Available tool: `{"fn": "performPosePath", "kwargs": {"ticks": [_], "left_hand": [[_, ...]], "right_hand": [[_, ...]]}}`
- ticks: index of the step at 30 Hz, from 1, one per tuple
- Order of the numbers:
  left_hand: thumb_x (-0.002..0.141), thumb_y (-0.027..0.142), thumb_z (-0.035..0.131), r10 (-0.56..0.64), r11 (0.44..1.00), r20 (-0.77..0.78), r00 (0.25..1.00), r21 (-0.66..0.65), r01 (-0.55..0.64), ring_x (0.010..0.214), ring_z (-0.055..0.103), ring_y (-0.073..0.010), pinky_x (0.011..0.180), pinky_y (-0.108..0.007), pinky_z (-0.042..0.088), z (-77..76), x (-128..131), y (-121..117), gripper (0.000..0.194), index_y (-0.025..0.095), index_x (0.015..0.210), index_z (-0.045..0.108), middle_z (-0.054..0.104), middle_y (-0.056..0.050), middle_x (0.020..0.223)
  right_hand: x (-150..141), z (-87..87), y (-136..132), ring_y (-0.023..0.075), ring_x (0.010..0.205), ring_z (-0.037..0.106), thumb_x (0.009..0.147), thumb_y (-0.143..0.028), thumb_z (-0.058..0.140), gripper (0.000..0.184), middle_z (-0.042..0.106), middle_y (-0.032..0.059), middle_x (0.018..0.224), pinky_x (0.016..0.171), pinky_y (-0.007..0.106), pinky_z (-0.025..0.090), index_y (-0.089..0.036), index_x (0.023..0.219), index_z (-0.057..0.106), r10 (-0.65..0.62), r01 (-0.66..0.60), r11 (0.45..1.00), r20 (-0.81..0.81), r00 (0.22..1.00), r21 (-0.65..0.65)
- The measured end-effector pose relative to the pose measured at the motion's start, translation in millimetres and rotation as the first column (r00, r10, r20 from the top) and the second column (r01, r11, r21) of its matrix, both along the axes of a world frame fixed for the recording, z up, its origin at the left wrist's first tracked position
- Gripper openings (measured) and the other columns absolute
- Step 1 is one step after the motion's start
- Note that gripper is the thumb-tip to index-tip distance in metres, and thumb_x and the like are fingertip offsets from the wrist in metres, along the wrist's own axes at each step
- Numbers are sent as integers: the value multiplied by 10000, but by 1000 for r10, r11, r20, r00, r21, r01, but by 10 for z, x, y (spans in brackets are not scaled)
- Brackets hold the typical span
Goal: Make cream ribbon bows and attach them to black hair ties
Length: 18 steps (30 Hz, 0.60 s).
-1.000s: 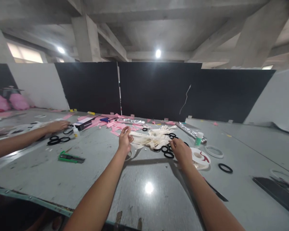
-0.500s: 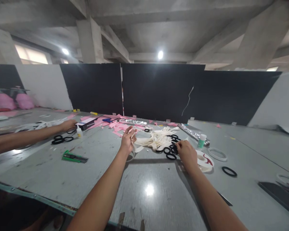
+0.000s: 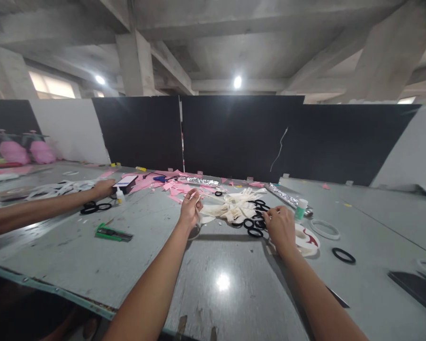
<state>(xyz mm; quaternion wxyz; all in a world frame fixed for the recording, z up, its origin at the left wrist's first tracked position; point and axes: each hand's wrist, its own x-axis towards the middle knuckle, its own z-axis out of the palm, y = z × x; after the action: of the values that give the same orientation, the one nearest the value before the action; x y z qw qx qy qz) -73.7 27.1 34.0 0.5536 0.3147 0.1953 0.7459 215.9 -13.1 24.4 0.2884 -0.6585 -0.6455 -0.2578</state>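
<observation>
My left hand [image 3: 190, 209] is closed in a pinch on a cream fabric strip [image 3: 208, 211], which runs right toward a heap of similar strips [image 3: 238, 204]. Below that hand a pale loop of strip hangs close to the table. My right hand [image 3: 281, 228] is over the right side of a cluster of black rings [image 3: 254, 228], its fingertips bent together at the edge. Whatever lies between those fingertips is hidden. Right beside it is a white roll with a red mark [image 3: 308, 240], partly covered by the hand.
A co-worker's hand [image 3: 104, 188] touches a dark box [image 3: 127, 183] at left, near a small bottle [image 3: 120, 196] and black scissors [image 3: 95, 207]. A green cutter [image 3: 112, 233] lies closer. Pink scraps [image 3: 170, 184] are behind; a glue stick [image 3: 301, 209] and a black ring [image 3: 343, 255] sit right.
The view has shifted slightly, moving most things a little to the right. The co-worker's hand has come against the dark box. My two hands keep nearly the same places over the table.
</observation>
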Motion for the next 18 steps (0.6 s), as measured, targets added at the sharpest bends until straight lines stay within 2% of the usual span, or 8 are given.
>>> {"fn": "performPosePath", "kwargs": {"ticks": [2,6,8,12,18], "left_hand": [[573,305,831,12,1000,21,1000,-22,-11,414,367,-14,414,-153,272,-26,-18,17,466,210,922,538,422,102,562],[571,333,825,38,995,57,998,-90,-33,359,292,-7,379,-164,204,-82,-75,59,444,207,880,532,316,126,498],[573,338,815,64,990,102,993,-132,-50,335,254,-4,373,-172,196,-105,-116,82,423,198,862,540,265,136,465],[580,334,792,81,984,184,980,-170,-49,319,246,-12,384,-177,219,-134,-195,117,389,188,854,557,217,143,418],[592,288,784,100,979,216,971,-196,-57,326,269,-18,401,-175,245,-154,-235,127,348,185,795,520,275,138,421]], "right_hand": [[-16,10,-8,244,914,505,885,-309,479,239,575,134,997,764,331,340,-148,813,641,-3,3,999,8,1000,-32],[-40,-1,-2,188,699,554,895,-295,438,194,621,68,766,608,288,297,-170,888,587,-28,8,964,-74,997,-264],[-41,-15,9,177,646,556,897,-306,424,187,627,49,727,550,277,245,-188,923,567,-56,13,943,-120,991,-333],[-18,-34,32,175,639,557,887,-312,420,178,640,50,741,520,273,198,-199,913,556,-68,10,939,-156,985,-344],[11,-51,39,169,605,511,887,-325,393,204,623,41,706,519,271,187,-200,902,553,-61,3,958,-193,979,-288]]}}
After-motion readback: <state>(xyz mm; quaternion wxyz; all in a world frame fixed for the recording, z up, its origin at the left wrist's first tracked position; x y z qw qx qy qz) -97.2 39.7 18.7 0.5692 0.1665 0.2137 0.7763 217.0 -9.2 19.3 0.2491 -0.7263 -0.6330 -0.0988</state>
